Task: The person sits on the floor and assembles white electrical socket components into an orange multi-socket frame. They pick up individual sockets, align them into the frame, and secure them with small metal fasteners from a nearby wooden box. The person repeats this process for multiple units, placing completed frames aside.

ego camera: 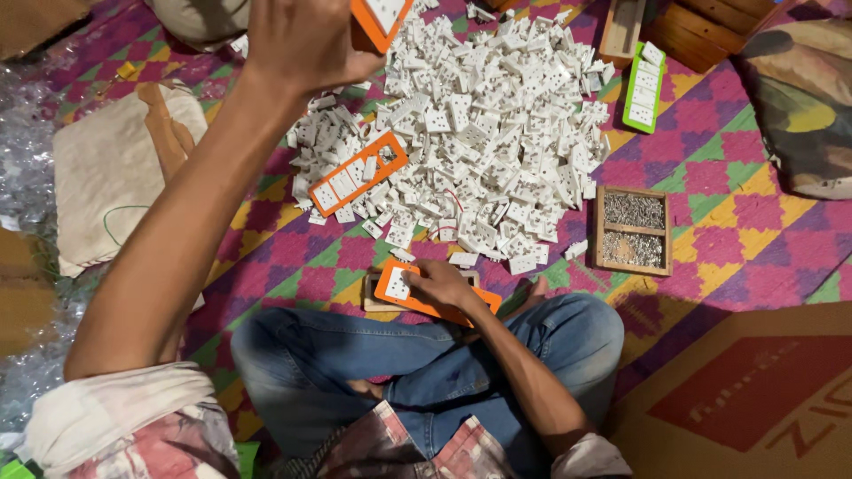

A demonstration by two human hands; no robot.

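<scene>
While sitting cross-legged on a patterned floor mat (710, 239), a person is working beside a heap of white socket parts (484, 133). At far left, a cream cloth bag (111, 168) is lying on the mat. The left hand (306, 40) is rising near the top of the frame, fingers closing around an orange frame (380, 19). A second orange frame (359, 173), partly filled, is resting on the heap's left edge. Lower down, the right hand (444, 286) is pressing, fingers curled, onto a third orange frame (404, 291) just above the knees. Farther right, a wooden tray of small metal pieces (632, 231) is sitting near a green frame (643, 87).
</scene>
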